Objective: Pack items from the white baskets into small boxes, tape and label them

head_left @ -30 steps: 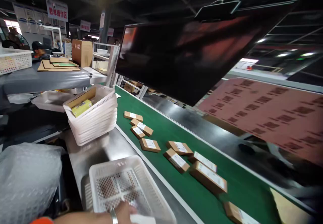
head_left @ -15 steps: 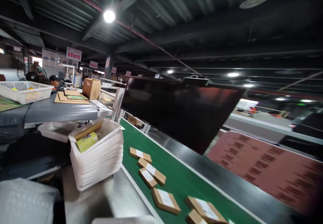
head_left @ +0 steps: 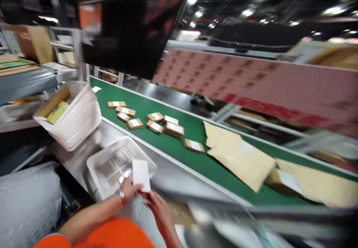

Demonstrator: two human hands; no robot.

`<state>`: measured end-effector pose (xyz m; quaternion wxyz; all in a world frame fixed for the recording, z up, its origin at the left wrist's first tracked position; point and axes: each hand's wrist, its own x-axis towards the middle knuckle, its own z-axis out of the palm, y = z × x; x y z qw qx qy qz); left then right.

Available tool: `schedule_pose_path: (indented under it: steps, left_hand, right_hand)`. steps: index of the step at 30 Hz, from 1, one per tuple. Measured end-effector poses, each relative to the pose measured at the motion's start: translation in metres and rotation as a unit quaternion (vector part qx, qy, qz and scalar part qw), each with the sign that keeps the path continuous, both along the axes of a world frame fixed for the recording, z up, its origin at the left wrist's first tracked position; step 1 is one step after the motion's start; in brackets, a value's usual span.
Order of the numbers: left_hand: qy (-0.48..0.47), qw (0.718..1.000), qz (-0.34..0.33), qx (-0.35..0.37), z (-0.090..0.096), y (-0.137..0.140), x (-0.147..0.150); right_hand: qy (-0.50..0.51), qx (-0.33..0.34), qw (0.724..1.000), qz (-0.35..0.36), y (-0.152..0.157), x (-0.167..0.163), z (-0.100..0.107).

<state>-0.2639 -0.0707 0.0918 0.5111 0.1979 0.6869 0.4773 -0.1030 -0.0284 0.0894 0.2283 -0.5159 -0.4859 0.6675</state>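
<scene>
A blank-looking white paper slip [head_left: 141, 175] stands up between my two hands, low in the middle of the view. My left hand [head_left: 130, 189], with a watch on its wrist, is closed on the slip's lower left side. At its lower right corner are the bent fingers of my right hand [head_left: 159, 205], which seem to pinch it; motion smears them. A small dark red patch shows between the hands, too blurred to name. Just beyond lies a white plastic basket [head_left: 96, 165], with some clear, shiny material inside.
A green conveyor belt [head_left: 179, 154] crosses ahead, carrying several small labelled cardboard boxes [head_left: 135, 124] and large tan envelopes [head_left: 237, 154]. Stacked white baskets [head_left: 81, 117] stand left, above bubble wrap [head_left: 28, 203]. A dark screen [head_left: 125, 35] hangs over the belt.
My view has swung down and to the right. Both hands and the white slip have come into sight, as have the nearer basket and the tan envelopes.
</scene>
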Motion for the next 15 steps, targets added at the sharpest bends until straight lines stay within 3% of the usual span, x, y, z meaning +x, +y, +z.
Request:
schedule_pose_path:
  steps: [6, 15]
  left_hand:
    - [0.073, 0.993, -0.093, 0.03, -0.008, 0.017, 0.04]
    - [0.044, 0.991, -0.121, 0.036, -0.019, 0.023, 0.117]
  right_hand:
    - [0.094, -0.024, 0.983, -0.154, -0.01, 0.048, -0.002]
    - [0.158, -0.032, 0.962, -0.222, -0.023, 0.128, -0.014]
